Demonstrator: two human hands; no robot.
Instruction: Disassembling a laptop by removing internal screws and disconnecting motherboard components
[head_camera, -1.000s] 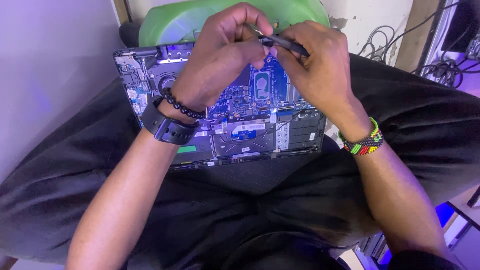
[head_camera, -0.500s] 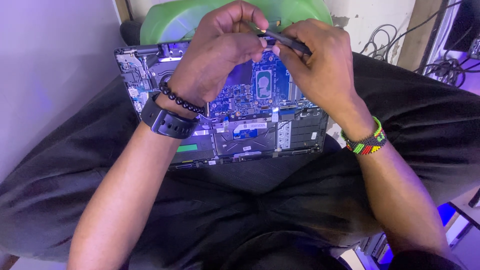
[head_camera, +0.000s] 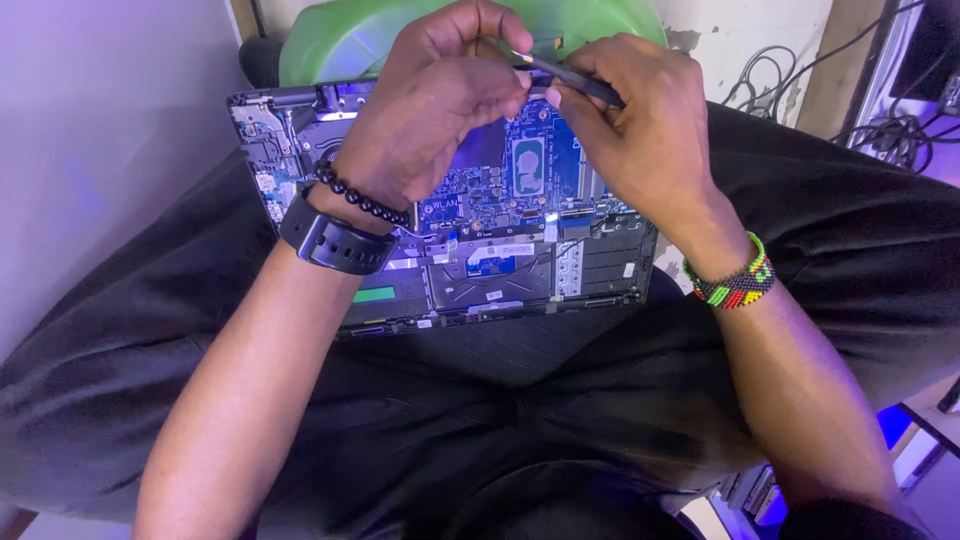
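Compared with a second ago, my left hand (head_camera: 430, 110) and right hand (head_camera: 640, 130) have barely shifted, fingers clamped together on the slim dark tool (head_camera: 570, 75) at twelve o'clock above the opened laptop (head_camera: 500, 250) resting across my lap, so work remains at that spot.

place: informal repair workshop | signs: opened laptop (head_camera: 450, 230) on lap, tangled cables (head_camera: 770, 90), bare wall (head_camera: 100, 130)

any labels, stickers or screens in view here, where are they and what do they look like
Green sticker: small flat rectangle on the dark lower left part of the open laptop, just below the left hand wrist.
White labels: tiny pale rectangles on the laptop's lower right part.
Screens: none clearly in view.
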